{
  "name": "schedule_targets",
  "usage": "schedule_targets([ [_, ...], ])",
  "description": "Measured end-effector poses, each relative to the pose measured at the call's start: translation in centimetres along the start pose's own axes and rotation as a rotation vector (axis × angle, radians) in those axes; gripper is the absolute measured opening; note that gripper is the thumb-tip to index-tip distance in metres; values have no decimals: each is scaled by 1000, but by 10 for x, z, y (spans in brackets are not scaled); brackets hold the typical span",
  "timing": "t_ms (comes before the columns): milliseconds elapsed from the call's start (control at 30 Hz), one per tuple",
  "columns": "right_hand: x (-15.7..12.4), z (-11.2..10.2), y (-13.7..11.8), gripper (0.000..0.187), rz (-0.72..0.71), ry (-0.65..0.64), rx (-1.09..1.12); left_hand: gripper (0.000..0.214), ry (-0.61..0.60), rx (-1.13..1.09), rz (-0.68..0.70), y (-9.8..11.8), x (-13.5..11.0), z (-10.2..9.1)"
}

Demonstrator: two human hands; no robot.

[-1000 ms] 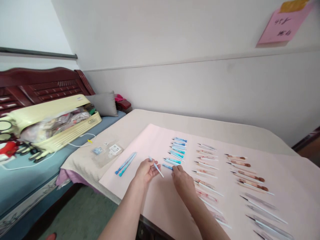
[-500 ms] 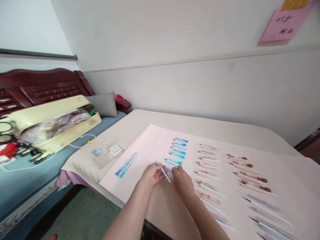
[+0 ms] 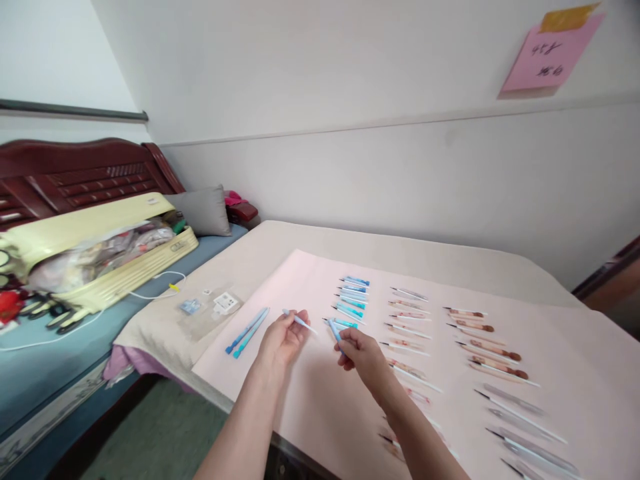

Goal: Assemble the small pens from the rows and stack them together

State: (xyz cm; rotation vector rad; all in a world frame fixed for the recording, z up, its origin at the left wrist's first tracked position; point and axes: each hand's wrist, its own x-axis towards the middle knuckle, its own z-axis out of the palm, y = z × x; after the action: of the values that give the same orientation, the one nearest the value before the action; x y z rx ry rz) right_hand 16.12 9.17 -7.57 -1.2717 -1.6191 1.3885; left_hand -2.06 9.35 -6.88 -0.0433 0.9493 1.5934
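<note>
My left hand (image 3: 286, 337) is closed on a slim pen part (image 3: 303, 323), pale blue at one end and white at the other, perhaps a barrel section with its refill. Pinched in the fingers of my right hand (image 3: 359, 350) is a blue pen barrel (image 3: 334, 329), held at a slant over the pink sheet. The two pieces are apart. Just beyond my right hand lies a column of blue pen parts with dark-tipped white refills (image 3: 354, 303). Left of my left hand, two blue pens (image 3: 247, 332) lie side by side.
The pink sheet (image 3: 310, 280) covers much of the table. More columns of pens and refills lie to the right, including brown-topped pens (image 3: 493, 348) and grey ones (image 3: 530, 427). Clear plastic packaging (image 3: 200, 320) sits at the left edge, near a bed with an open yellow case (image 3: 125, 263).
My hands have drawn apart; they were close together before. The left moved left with its pen part, and the right now holds the blue barrel tilted up. The view shifted slightly.
</note>
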Motion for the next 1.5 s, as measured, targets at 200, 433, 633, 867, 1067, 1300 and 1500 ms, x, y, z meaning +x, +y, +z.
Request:
schedule_targets([
  [200,-27,2,-8,17,-52,18,-240,11,0,3,47,0,-2,2],
  [433,-33,1,-10,19,-65,22,-277,5,-95,153,135,-6,-9,6],
  [633,-33,2,-9,19,-93,20,-289,6,-154,276,177,-10,-16,10],
  [867,-33,5,-8,18,-80,108,-338,15,-215,433,132,-22,-28,15],
  [1067,-34,3,-12,18,-63,117,-248,21,-241,489,150,-23,-36,15],
  [1300,-32,4,-7,13,15,54,-11,18,-305,467,163,-29,-36,17],
  [1500,-32,4,-2,17,162,-41,296,17,-398,440,154,-29,-39,18],
])
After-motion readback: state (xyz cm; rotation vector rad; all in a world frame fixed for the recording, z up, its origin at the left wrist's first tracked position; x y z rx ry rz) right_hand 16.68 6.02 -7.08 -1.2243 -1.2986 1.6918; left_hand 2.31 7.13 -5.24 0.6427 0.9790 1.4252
